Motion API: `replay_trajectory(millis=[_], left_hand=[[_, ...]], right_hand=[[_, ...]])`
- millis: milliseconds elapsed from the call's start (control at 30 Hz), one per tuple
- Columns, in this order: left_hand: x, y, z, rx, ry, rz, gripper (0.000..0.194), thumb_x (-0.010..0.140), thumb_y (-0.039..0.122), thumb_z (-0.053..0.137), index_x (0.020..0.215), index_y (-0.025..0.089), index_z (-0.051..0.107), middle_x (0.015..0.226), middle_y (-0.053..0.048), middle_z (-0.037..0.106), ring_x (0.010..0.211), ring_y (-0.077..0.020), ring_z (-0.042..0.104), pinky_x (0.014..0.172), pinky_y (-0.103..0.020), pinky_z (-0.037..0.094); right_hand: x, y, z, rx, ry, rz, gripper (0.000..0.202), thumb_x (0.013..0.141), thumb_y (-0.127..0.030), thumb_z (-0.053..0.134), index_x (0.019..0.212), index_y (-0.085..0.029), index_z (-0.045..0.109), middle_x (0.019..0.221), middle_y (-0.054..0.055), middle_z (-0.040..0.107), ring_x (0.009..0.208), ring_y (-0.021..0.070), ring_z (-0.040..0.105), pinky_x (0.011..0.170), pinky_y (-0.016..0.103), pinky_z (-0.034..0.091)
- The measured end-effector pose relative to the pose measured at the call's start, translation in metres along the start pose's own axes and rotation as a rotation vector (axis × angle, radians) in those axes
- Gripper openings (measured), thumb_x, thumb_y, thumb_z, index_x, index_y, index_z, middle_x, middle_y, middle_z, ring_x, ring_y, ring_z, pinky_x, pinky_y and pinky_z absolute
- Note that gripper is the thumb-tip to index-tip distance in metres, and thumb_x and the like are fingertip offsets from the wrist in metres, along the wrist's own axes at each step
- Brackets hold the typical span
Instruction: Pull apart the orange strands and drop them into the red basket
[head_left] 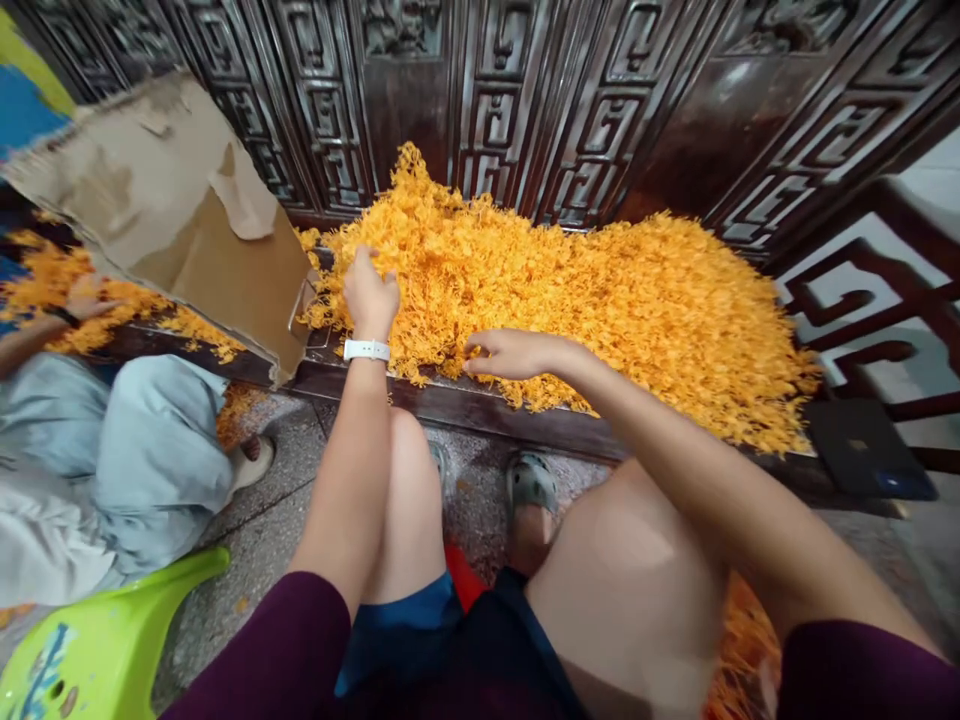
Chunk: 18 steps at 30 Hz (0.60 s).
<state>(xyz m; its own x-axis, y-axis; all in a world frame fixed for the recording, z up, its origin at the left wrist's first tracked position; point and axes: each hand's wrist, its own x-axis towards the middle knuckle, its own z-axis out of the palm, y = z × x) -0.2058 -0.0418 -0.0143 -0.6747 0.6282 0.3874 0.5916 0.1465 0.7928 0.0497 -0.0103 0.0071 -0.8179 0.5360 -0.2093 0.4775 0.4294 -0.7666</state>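
A long heap of small yellow-orange, frilly flower-like pieces [570,290] lies on a dark wooden bench [450,405]. My left hand [371,295], with a white band on its wrist, is at the left part of the heap. Its fingers are bent, and the thumb stands apart from them; some fingertips are hidden. At the front edge of the heap is my right hand [514,354], its fingers slightly curved with a gap between thumb and fingers. I make out nothing held in either hand.
A torn cardboard sheet [225,260] stands upright to the left. Beyond it a co-worker's hand [88,300] touches more orange pieces. A green plastic stool [112,640] is at lower left. A dark flat case [866,450] lies at the bench's right end, before carved wooden panels [495,110].
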Motion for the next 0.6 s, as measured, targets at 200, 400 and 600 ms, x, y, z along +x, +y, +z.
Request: replay_trajectory(millis=[200, 400, 600], left_hand=[[0.004, 0.024, 0.016, -0.548, 0.011, -0.091, 0.019, 0.088, 0.01, 0.062, 0.102, 0.022, 0.065, 0.098, -0.003, 0.068, 0.085, -0.0133, 0.067, 0.08, -0.028, 0.058], [-0.005, 0.06, 0.03, -0.641, -0.09, -0.122, 0.02, 0.1, 0.017, 0.056, 0.117, 0.025, 0.062, 0.114, -0.007, 0.07, 0.094, -0.0117, 0.069, 0.083, -0.024, 0.06], [-0.021, 0.066, 0.052, -0.603, -0.373, 0.134, 0.037, 0.098, 0.01, 0.048, 0.128, 0.027, 0.06, 0.133, -0.01, 0.067, 0.126, -0.0167, 0.066, 0.094, -0.028, 0.059]], right_hand=[[-0.02, 0.005, 0.003, -0.026, -0.039, -0.079, 0.009, 0.084, -0.029, 0.08, 0.088, -0.022, 0.078, 0.085, 0.004, 0.077, 0.072, 0.0208, 0.064, 0.068, 0.032, 0.043], [-0.021, 0.025, -0.008, 0.138, 0.223, -0.068, 0.017, 0.088, -0.032, 0.075, 0.099, -0.02, 0.076, 0.075, 0.002, 0.072, 0.063, 0.0169, 0.059, 0.062, 0.032, 0.042], [0.001, 0.011, -0.01, 0.669, 0.472, 0.008, 0.024, 0.089, -0.028, 0.075, 0.11, -0.02, 0.066, 0.088, 0.006, 0.07, 0.071, 0.0188, 0.062, 0.059, 0.032, 0.049]])
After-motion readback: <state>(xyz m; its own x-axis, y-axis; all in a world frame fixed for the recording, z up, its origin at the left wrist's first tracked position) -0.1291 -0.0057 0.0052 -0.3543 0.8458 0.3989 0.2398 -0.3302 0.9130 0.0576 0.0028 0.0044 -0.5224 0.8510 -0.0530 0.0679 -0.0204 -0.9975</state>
